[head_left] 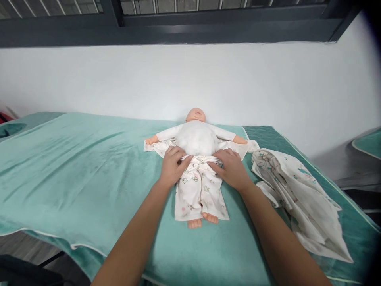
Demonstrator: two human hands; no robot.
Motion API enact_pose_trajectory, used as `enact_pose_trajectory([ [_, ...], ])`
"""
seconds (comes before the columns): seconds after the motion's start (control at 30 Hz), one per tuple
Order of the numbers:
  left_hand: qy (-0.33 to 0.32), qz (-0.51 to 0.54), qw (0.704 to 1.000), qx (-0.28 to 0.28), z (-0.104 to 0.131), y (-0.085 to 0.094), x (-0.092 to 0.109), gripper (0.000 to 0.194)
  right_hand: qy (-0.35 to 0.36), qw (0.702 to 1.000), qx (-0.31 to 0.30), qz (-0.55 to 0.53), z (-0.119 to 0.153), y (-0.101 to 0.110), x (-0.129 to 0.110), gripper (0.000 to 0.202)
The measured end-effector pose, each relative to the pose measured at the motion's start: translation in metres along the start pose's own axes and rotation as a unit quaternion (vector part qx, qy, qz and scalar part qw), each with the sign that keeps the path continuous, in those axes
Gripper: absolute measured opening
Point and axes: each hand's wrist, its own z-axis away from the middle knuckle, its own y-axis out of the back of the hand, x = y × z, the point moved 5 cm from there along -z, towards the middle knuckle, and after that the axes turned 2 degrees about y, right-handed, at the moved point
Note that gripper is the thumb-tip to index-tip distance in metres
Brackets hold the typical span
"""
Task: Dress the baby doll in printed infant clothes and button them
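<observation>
A baby doll [196, 137] with a white cloth body lies on its back, head toward the wall and arms spread. Patterned white baby pants [195, 190] cover its legs, and its feet [195, 223] show below the hems. At the waistband's left side, my left hand [175, 163] grips the pants with thumb and fingers closed. My right hand [229, 167] pinches the waistband on the other side. Beneath the doll's arms a patterned baby top [241, 149] is spread out, partly hidden by the body.
Green cloth [89, 171] covers the bed. A crumpled white printed cloth [306, 198] lies to the right of the doll. Behind stands a white wall [133, 79] under a dark window frame [208, 28]. A dark object [26, 272] is at the lower left.
</observation>
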Motion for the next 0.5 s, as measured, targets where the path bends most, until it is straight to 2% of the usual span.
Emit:
enact_pose_trajectory([
  [0.13,0.027,0.016,0.999,-0.023,0.019,0.006,0.013,0.023,0.011,0.999,0.028,0.044,0.0,-0.001,0.0,0.032],
  [0.3,0.059,0.02,0.998,-0.031,0.023,0.005,0.011,0.025,-0.007,0.998,0.051,0.048,0.001,-0.001,0.002,0.035],
  [0.5,0.084,0.056,0.994,-0.029,0.02,0.005,0.003,0.026,-0.049,0.997,0.041,-0.053,0.004,-0.003,0.01,0.033],
])
